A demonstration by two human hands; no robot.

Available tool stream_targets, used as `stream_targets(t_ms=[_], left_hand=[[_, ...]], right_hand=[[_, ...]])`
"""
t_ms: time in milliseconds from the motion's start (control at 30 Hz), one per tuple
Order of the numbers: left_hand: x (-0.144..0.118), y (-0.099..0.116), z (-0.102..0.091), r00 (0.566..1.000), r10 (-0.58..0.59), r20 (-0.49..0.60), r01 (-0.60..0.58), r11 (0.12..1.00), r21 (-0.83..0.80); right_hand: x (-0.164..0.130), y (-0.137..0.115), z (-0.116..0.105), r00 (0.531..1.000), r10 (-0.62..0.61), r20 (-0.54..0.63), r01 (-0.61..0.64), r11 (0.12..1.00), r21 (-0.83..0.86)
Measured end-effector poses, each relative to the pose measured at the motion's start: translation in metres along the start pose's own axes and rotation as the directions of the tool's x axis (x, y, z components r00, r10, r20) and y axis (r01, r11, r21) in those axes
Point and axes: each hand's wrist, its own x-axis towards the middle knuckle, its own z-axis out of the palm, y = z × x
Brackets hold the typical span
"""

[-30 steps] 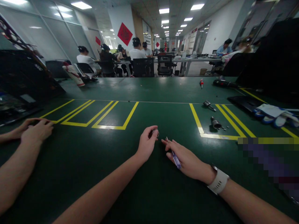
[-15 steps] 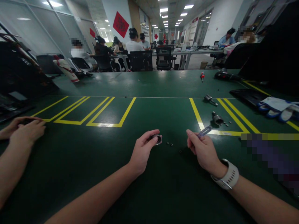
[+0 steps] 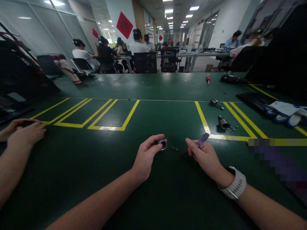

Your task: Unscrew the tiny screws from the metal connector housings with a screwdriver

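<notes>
Near the middle, my left hand [image 3: 147,153] is closed on a round metal part [image 3: 164,144] with a hollow opening facing right; my fingers hide its back. My right hand [image 3: 203,155], with a pale watch on its wrist, is closed on a screwdriver [image 3: 203,139] whose translucent purple handle sticks up past the fingers. The tool's other end is hard to make out. Between the hands, small dark nuts [image 3: 174,149] lie on the green table [image 3: 153,198], just right of the metal part and not touching it.
Beyond my right hand lie a cylindrical metal part [image 3: 223,122] with small rings, a similar part with a shaft [image 3: 216,103], and a red screwdriver [image 3: 208,79]. Gloves [image 3: 285,111] rest at the right. Another person's hands [image 3: 26,131] are at the left. Yellow tape [image 3: 106,128] marks the table.
My right hand has moved left, closer to my left hand, and the screwdriver handle now stands steeper. My left hand with the metal part has barely moved.
</notes>
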Motion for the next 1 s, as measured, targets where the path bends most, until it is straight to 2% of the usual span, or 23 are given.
stream_targets(t_ms=[133, 300, 433, 533, 633, 767, 900, 1000], left_hand=[[0.000, -0.001, -0.001, 1.000, 0.021, -0.010, -0.021, 0.999, 0.027], [-0.001, -0.004, -0.002, 1.000, 0.006, 0.003, -0.007, 1.000, 0.024], [-0.001, -0.005, -0.001, 1.000, 0.010, 0.020, -0.010, 1.000, -0.013], [-0.002, -0.004, 0.002, 0.999, 0.020, 0.034, -0.020, 1.000, -0.008], [-0.004, -0.001, 0.005, 0.998, 0.031, 0.047, -0.032, 0.999, 0.021], [-0.007, 0.000, 0.007, 0.997, 0.043, 0.070, -0.046, 0.998, 0.038], [-0.008, -0.001, 0.008, 0.995, 0.051, 0.083, -0.055, 0.997, 0.050], [-0.009, -0.001, 0.009, 0.995, 0.055, 0.079, -0.060, 0.996, 0.069]], right_hand=[[0.003, 0.002, 0.002, 0.999, 0.048, -0.010, -0.047, 0.997, 0.059], [0.001, -0.004, 0.004, 0.991, 0.129, 0.036, -0.133, 0.908, 0.397], [-0.005, -0.013, 0.006, 0.994, 0.099, 0.050, -0.109, 0.819, 0.563], [-0.011, -0.015, 0.008, 0.999, 0.019, 0.032, -0.034, 0.801, 0.598], [-0.018, -0.017, 0.011, 0.993, -0.090, 0.073, 0.044, 0.873, 0.485], [-0.027, -0.021, 0.014, 0.977, -0.179, 0.113, 0.160, 0.975, 0.157], [-0.030, -0.020, 0.019, 0.939, -0.337, 0.071, 0.341, 0.939, -0.048], [-0.031, -0.017, 0.020, 0.860, -0.501, 0.095, 0.509, 0.856, -0.096]])
